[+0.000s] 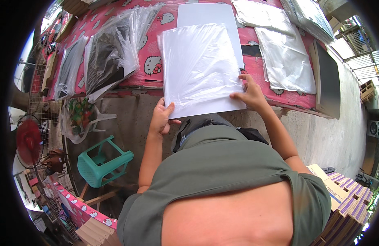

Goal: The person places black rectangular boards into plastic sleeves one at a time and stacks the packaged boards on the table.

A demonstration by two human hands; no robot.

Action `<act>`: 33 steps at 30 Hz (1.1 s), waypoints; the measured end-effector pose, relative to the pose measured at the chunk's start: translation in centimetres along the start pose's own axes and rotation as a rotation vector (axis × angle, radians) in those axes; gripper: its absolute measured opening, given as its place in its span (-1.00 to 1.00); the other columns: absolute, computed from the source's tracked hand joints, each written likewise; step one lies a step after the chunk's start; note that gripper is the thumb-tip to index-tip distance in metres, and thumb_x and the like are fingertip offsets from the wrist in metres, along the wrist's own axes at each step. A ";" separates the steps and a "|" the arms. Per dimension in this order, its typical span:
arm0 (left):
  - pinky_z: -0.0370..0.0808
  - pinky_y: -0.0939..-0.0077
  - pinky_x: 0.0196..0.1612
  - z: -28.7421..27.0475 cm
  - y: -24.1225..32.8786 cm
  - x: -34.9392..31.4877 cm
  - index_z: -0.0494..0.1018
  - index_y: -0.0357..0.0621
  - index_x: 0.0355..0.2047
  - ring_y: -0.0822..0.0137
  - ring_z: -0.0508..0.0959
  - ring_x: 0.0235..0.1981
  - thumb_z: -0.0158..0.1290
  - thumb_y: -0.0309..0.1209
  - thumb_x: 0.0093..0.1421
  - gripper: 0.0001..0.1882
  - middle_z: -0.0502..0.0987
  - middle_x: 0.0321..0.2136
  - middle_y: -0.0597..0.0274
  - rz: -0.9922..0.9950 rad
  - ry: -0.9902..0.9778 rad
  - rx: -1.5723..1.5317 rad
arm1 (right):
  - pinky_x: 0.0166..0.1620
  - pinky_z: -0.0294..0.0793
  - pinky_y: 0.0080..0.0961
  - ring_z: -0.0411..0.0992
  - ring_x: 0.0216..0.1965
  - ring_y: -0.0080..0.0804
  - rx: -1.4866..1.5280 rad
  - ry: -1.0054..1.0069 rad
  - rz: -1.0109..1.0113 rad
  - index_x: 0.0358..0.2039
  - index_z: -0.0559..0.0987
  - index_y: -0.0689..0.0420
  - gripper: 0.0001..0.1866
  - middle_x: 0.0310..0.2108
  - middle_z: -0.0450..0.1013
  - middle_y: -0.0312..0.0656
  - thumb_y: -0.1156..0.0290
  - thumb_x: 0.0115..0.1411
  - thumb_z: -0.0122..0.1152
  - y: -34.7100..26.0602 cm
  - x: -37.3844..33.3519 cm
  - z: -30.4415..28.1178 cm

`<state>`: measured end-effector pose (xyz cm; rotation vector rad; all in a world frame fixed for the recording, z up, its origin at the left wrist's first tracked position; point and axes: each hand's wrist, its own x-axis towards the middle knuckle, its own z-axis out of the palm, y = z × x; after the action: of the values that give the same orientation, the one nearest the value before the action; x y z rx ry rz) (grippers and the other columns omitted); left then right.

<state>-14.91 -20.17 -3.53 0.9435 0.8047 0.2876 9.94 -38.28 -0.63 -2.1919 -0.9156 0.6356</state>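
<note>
A white board in a see-through plastic sleeve [201, 65] is between my two hands at the near edge of the table. My left hand [162, 117] grips its lower left corner, thumb on top and fingers underneath. My right hand [251, 93] pinches the right edge near the lower corner. Along the bottom, a strip of the board sticks out of the wrinkled sleeve. Beyond it lies a bare white board [205, 14], partly covered by the sleeved one.
Dark boards in plastic [105, 61] lie on the pink table cover [152, 65] at left. Empty-looking plastic sleeves [285, 61] are stacked at right, beside a dark panel [326, 80]. A green stool [103, 160] stands lower left; stacked cartons [345, 201] stand lower right.
</note>
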 end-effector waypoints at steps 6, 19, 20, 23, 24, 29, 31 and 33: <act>0.44 0.62 -0.71 -1.6 -1.5 -2.1 0.30 -0.26 -0.26 0.44 0.49 -0.57 0.00 -0.40 0.09 -0.76 0.47 -0.46 0.21 -0.077 -0.017 0.059 | -0.52 0.34 -0.24 0.41 -0.55 -0.05 -0.284 0.004 -0.333 -0.07 0.29 0.07 -0.63 -0.59 0.40 0.03 0.39 0.07 0.04 3.8 -4.9 -0.7; 0.52 0.35 -0.44 1.1 -2.7 -3.4 0.16 -0.12 -0.33 0.28 0.48 -0.36 0.00 -0.40 0.10 -0.77 0.40 -0.35 0.13 -0.011 0.230 -0.323 | -0.57 0.35 -0.47 0.38 -0.60 -0.38 -0.110 -0.700 -0.167 0.03 0.19 0.11 -0.44 -0.58 0.40 -0.16 0.34 0.00 0.11 0.0 -9.4 -8.3; 0.53 0.31 -0.44 1.1 -3.0 -3.2 0.08 -0.09 -0.25 0.25 0.48 -0.39 -0.03 -0.41 0.11 -0.70 0.37 -0.32 0.09 0.040 0.188 -0.389 | -0.56 0.35 -0.51 0.39 -0.57 -0.46 0.057 -0.734 -0.118 0.04 0.18 0.13 -0.42 -0.54 0.41 -0.17 0.31 0.00 0.13 0.1 -8.7 -8.8; 0.53 0.34 -0.46 2.7 -2.4 -2.6 0.10 -0.05 -0.21 0.29 0.48 -0.40 -0.01 -0.39 0.11 -0.68 0.38 -0.33 0.14 0.067 0.199 -0.451 | -0.45 0.37 -0.61 0.37 -0.35 -0.53 0.548 0.111 0.125 0.06 0.14 0.19 -0.37 -0.29 0.36 -0.10 0.27 0.02 0.16 3.1 -6.2 -4.2; 0.53 0.37 -0.48 3.2 -2.4 -2.3 0.10 -0.03 -0.17 0.30 0.47 -0.41 0.00 -0.38 0.10 -0.66 0.39 -0.33 0.17 0.072 0.206 -0.413 | -0.24 0.36 -0.59 0.29 -0.13 -0.38 0.558 0.099 0.252 0.07 0.10 0.25 -0.31 -0.08 0.22 -0.03 0.23 0.02 0.17 4.6 -5.5 -3.0; 0.45 0.55 -0.49 3.5 -2.5 0.7 0.22 -0.03 -0.19 0.42 0.45 -0.39 -0.06 -0.38 0.14 -0.77 0.42 -0.34 0.30 0.281 0.205 -0.364 | -0.12 0.35 -0.49 0.31 -0.14 -0.34 0.834 -0.248 0.273 0.03 0.08 0.27 -0.34 -0.12 0.26 -0.02 0.47 -0.03 0.20 2.7 -5.7 0.9; 0.44 0.56 -0.45 2.7 -1.4 1.2 0.23 -0.05 -0.21 0.42 0.45 -0.38 -0.08 -0.39 0.15 -0.81 0.42 -0.33 0.28 0.425 0.221 -0.350 | -0.64 0.43 -0.60 0.40 -0.59 -0.47 0.980 -0.316 0.402 -0.01 0.07 0.14 -0.41 -0.29 0.33 -0.13 0.48 0.00 0.16 -0.9 -5.6 0.7; 0.45 0.55 -0.39 2.5 0.5 1.7 0.22 -0.07 -0.23 0.42 0.44 -0.36 -0.11 -0.41 0.16 -0.83 0.41 -0.32 0.27 0.561 0.243 -0.433 | -0.71 0.39 -0.61 0.36 -0.71 -0.47 1.048 -0.323 0.320 -0.02 0.06 0.11 -0.42 -0.35 0.33 -0.14 0.48 0.01 0.15 -2.7 -5.2 1.1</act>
<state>-11.90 -20.46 -3.09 0.7119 0.6447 1.0387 4.76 -40.31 1.53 -1.2861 -0.2272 1.2892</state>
